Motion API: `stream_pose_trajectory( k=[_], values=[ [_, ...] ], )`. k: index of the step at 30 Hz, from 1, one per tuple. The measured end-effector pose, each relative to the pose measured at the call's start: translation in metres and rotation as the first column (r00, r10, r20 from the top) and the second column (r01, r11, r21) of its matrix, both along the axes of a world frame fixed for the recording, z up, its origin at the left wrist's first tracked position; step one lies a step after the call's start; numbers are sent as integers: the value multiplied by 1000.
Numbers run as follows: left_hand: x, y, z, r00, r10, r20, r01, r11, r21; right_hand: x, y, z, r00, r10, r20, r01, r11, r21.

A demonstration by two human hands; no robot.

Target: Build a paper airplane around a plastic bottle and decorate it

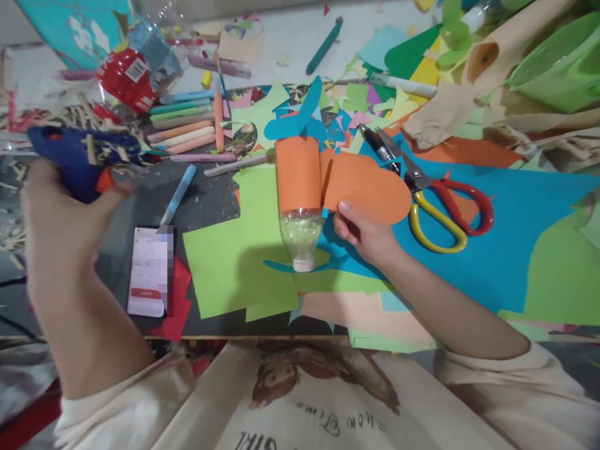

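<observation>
My left hand [60,219] is raised at the left, closed around a blue glue gun [82,156] with an orange trigger. My right hand [363,234] pinches the lower edge of an orange paper flap [370,187] that hangs off an orange paper wrap [298,172] around a clear plastic bottle [301,237]. The bottle lies on the table with its white cap [302,265] toward me. Blue paper shapes [295,122] stick out at the bottle's far end.
Scissors [445,209] with red and yellow handles lie right of the flap, a black marker [379,147] beside them. A phone [150,272] lies at the left on dark table. Glue sticks [182,128], green sheets [234,262], blue paper [515,219] and scraps cover the table.
</observation>
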State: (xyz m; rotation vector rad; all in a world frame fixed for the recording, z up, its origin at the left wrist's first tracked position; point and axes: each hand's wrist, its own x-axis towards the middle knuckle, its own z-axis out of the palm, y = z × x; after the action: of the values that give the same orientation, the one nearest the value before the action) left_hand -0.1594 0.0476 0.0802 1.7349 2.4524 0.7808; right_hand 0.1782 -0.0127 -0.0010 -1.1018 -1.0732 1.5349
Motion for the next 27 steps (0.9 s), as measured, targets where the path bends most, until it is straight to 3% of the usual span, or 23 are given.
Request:
stream_pose_trajectory(
  k=[2,5,9,14,21,27],
  values=[
    [21,-11,-1,976,-198,93,195,980,34,-2,0,1,997,10,-72,-13,999,-38],
    [54,-22,-9,942,-303,146,288,950,116,-4,2,5,986,-1,-165,-23,990,-141],
    [87,-28,-28,902,-407,147,386,910,147,-6,3,9,970,-130,-205,69,956,-284],
    [105,-32,-46,904,-373,207,356,927,114,-4,3,13,970,-153,-188,92,950,-298],
    [112,-38,-67,918,-296,264,255,950,181,-6,6,18,963,-211,-168,162,951,-263],
    [113,-41,-71,917,-287,278,244,953,179,-6,7,20,948,-256,-191,204,945,-256]
  ],
)
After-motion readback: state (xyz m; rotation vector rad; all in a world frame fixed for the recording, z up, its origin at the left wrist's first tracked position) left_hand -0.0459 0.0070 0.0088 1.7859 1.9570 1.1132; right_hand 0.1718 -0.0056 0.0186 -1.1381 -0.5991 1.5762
